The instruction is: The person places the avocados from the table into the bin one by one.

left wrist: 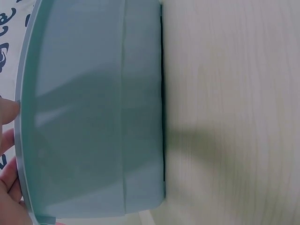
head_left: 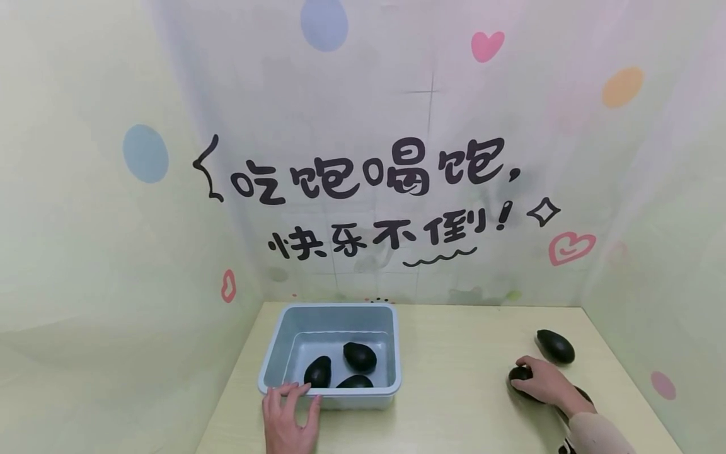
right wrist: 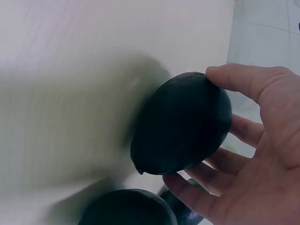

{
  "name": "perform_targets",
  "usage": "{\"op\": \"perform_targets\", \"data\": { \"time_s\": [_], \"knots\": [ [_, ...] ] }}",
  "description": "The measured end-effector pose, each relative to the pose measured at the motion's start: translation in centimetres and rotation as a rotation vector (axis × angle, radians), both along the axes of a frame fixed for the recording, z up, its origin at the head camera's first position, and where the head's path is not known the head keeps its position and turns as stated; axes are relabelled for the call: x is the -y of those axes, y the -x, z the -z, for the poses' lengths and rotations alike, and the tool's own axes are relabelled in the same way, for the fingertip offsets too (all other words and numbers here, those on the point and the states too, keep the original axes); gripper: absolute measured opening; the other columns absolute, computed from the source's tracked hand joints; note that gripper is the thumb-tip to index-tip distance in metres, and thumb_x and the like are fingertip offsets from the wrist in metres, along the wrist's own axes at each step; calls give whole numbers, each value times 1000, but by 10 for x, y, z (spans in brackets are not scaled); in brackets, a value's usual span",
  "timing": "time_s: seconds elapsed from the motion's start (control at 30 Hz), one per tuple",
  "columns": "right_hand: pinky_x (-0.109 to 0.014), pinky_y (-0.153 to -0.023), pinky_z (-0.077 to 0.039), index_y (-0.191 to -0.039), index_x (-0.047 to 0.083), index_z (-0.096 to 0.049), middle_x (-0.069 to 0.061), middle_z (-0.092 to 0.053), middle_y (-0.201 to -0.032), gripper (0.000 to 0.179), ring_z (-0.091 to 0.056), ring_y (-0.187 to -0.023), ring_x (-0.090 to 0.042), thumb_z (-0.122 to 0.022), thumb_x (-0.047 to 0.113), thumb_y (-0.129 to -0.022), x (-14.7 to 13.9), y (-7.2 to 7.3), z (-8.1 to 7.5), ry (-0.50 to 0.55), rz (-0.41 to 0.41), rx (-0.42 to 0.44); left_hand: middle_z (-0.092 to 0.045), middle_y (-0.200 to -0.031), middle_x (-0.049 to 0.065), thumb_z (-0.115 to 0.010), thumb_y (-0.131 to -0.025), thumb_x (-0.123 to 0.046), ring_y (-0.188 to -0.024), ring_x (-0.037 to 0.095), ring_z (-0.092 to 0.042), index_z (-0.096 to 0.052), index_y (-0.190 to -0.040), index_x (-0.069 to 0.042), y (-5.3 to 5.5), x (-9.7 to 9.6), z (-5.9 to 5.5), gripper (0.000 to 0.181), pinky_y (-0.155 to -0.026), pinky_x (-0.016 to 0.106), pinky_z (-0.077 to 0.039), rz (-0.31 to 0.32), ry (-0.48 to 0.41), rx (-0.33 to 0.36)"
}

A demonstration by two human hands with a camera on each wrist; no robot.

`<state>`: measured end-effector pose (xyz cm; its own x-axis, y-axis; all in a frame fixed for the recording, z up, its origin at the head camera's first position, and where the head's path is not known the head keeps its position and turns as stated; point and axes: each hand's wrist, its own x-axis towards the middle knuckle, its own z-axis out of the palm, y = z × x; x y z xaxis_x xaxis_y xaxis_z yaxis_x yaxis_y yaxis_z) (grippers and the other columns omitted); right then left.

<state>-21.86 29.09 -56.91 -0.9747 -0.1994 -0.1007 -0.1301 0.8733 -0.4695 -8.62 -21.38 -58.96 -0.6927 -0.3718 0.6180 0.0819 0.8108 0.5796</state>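
In the head view a grey-blue plastic bin (head_left: pixel 329 315) stands at the left of the table, with three dark avocados inside, among them one avocado (head_left: pixel 360 357) toward the back. My left hand (head_left: pixel 289 419) holds the bin's near rim (left wrist: pixel 19 131), its fingers hooked over the edge. At the right, my right hand (head_left: pixel 544 381) grips another avocado (right wrist: pixel 183 124) between thumb and fingers, close over the table. Beyond that hand lies a loose avocado (head_left: pixel 556 347). One more avocado (head_left: pixel 583 395) shows partly from under the right wrist.
The pale wooden table (head_left: pixel 448 378) runs between the bin and the right-hand avocados. Behind it hangs a printed cloth (head_left: pixel 386 113) with dark lettering, and cloth sides flank the table.
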Motion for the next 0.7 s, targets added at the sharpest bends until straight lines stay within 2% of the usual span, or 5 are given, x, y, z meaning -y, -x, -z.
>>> {"op": "perform_targets", "data": {
  "time_s": [0.17, 0.3, 0.5, 0.7],
  "knots": [
    [-63, -98, -54, -127, -6, -65, -29, -71, -125, 55, -67, -119, -49, -82, 29, -88, -2, -1, 6, 14, 4, 4, -62, -109, 14, -93, -76, -14, -116, 39, -56, -77, -102, -8, 0, 0, -1, 31, -122, 66, -32, 6, 3, -5],
    [-66, -98, -53, -130, -6, -63, -32, -68, -129, 61, -65, -122, -51, -82, 33, -87, -1, 0, 10, 14, 25, 53, -62, -108, 14, -93, -76, -13, -115, 39, -56, -77, -102, -8, 1, 1, -1, 31, -120, 68, -33, 14, 10, -26],
    [-66, -97, -54, -133, -8, -61, -34, -66, -132, 68, -65, -122, -50, -82, 38, -87, -1, -3, 16, 2, 49, 131, -62, -105, 15, -93, -72, -9, -112, 41, -58, -77, -99, -7, 3, 3, 2, 31, -112, 73, -35, 34, 37, -86],
    [-64, -95, -55, -131, -7, -62, -32, -68, -129, 67, -67, -117, -46, -82, 39, -87, -1, -4, 15, 8, 54, 131, -62, -105, 15, -93, -73, -10, -112, 41, -58, -77, -99, -7, 3, 3, 3, 31, -114, 72, -34, 35, 36, -87]
  ]
}}
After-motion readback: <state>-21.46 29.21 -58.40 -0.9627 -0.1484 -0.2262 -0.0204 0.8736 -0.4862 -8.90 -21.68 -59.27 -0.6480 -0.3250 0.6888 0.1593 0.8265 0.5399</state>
